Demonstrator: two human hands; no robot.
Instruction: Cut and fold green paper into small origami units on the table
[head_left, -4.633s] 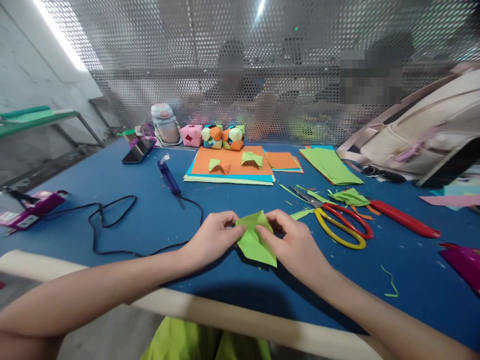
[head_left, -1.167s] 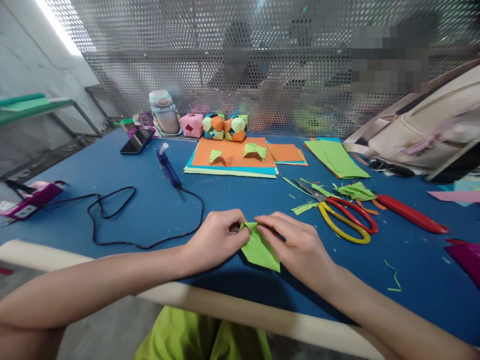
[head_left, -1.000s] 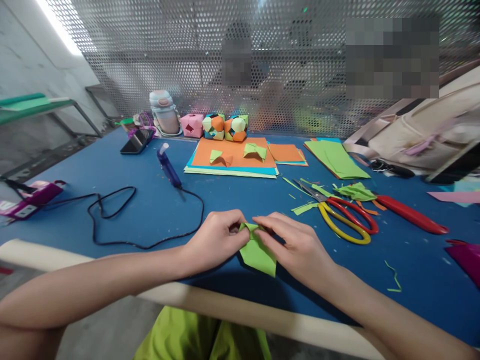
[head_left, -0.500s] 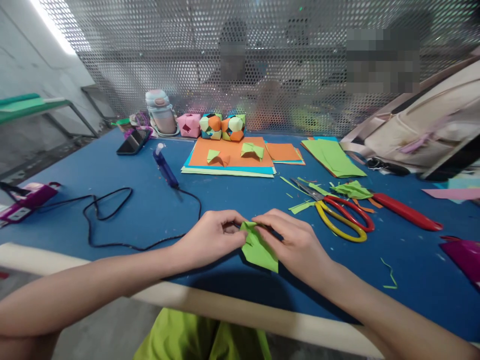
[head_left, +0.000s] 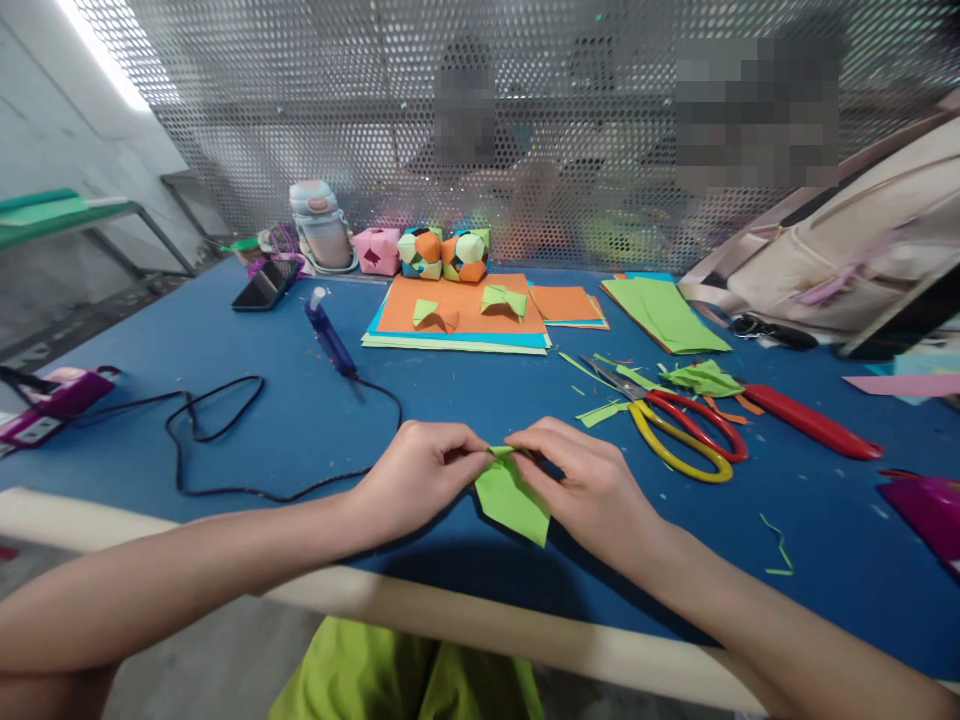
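A small piece of green paper [head_left: 516, 500], with a fold along its top, is pinched between both hands near the table's front edge. My left hand [head_left: 431, 468] grips its upper left corner between thumb and fingers. At the upper right, my right hand [head_left: 581, 480] pinches the same paper, fingers partly covering it. Beyond the hands, two small folded paper pieces, a green one [head_left: 504, 302] and a green-and-orange one [head_left: 435, 316], rest on a stack of orange paper [head_left: 461, 290].
Scissors [head_left: 675, 425] and a red-handled cutter [head_left: 814, 422] lie right among green scraps. A blue glue gun [head_left: 328, 335] with a black cord is left. Behind stand a bottle [head_left: 322, 230] and folded paper cubes [head_left: 421, 254]. Green sheets [head_left: 664, 315] lie near a bag [head_left: 847, 230].
The green paper has turned slightly in my fingers and its top fold lies flatter. Its lower part has shifted a little left. Both hands keep their hold.
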